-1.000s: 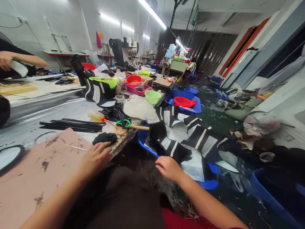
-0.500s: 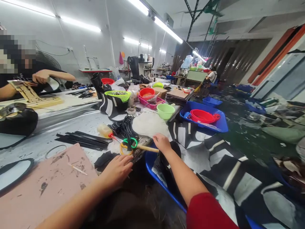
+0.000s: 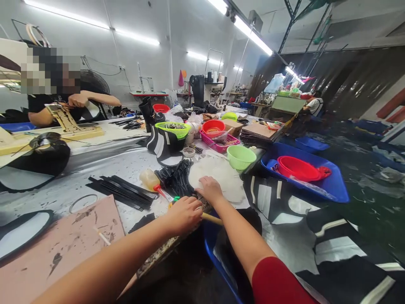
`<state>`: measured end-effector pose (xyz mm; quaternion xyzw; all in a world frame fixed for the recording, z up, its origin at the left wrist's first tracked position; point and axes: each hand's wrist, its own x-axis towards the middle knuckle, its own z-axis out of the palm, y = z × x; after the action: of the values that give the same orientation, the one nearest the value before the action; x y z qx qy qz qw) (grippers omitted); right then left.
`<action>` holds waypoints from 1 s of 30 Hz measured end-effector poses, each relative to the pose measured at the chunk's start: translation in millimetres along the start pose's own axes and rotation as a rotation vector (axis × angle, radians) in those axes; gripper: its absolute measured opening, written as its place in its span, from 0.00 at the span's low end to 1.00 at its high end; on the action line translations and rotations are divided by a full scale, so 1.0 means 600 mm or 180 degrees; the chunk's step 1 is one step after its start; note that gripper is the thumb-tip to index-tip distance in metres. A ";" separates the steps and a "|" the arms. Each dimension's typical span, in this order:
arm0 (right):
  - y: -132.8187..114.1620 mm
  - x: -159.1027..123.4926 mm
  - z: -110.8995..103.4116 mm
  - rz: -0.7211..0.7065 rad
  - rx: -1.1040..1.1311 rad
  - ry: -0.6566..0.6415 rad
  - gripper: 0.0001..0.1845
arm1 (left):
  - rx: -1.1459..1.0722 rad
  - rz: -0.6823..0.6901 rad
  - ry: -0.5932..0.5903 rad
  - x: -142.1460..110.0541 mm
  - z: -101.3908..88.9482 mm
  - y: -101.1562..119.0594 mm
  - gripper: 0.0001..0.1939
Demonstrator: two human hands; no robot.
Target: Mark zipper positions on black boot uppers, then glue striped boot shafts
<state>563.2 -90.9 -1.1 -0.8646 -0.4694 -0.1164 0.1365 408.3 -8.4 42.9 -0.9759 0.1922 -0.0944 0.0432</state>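
Note:
My left hand (image 3: 185, 215) is curled over the scissors at the table's near edge; only a bit of a green handle (image 3: 176, 197) shows past my knuckles. Just behind it, my right hand (image 3: 209, 190) rests on the near edge of a stack of white translucent sheets (image 3: 221, 175), its fingers bent down onto the edge. A wooden stick (image 3: 212, 218) pokes out between my two wrists. A glue bottle with a red tip (image 3: 150, 180) and a pile of black pieces (image 3: 174, 177) lie just left of my hands.
Black strips (image 3: 122, 192) and a pink board (image 3: 63, 245) lie to the left. A green bowl (image 3: 241, 157), a pink basket (image 3: 218, 143) and a blue tub with a red basin (image 3: 329, 183) stand beyond. Striped black-and-white fabric (image 3: 316, 236) fills the right. Another person (image 3: 76, 103) works across the table.
Both hands moved forward and closer together. My left hand went from the black scraps onto the scissors, my right hand from the stick to the white sheets. The view tilted up and left.

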 end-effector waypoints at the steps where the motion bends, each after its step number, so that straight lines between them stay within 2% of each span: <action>1: -0.001 0.001 0.001 -0.0022 -0.0026 -0.0048 0.14 | -0.0011 -0.0124 -0.0072 0.006 0.001 -0.008 0.07; 5: -0.007 0.005 0.008 -0.0190 -0.0058 -0.0273 0.10 | -0.0049 -0.0595 -0.0150 0.028 0.004 -0.046 0.06; 8: -0.007 0.013 0.011 -0.0253 0.0039 -0.0419 0.07 | -0.0029 -0.0707 -0.0176 0.042 0.007 -0.069 0.07; 11: 0.002 0.023 0.008 -0.0114 0.0242 -0.0425 0.06 | -0.0016 -0.0725 -0.0250 0.053 0.013 -0.081 0.08; 14: 0.019 0.027 0.001 0.0188 0.0573 -0.0275 0.08 | -0.0058 -0.0579 -0.0368 0.063 0.024 -0.083 0.11; 19: 0.056 0.028 -0.001 0.0694 0.1518 0.0119 0.09 | -0.0061 -0.0563 -0.0550 0.083 0.040 -0.078 0.26; 26: 0.088 0.029 0.018 0.1264 0.3297 0.0538 0.11 | -0.0049 -0.0880 -0.0888 0.108 0.061 -0.056 0.33; 30: 0.113 0.055 -0.008 0.1494 0.4105 0.0972 0.12 | -0.0074 -0.1009 -0.1061 0.113 0.069 -0.044 0.35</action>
<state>637.6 -101.9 5.9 -0.6636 -0.2214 0.0977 0.7078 488.2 -7.8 16.8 -0.9964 0.0277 0.0647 0.0477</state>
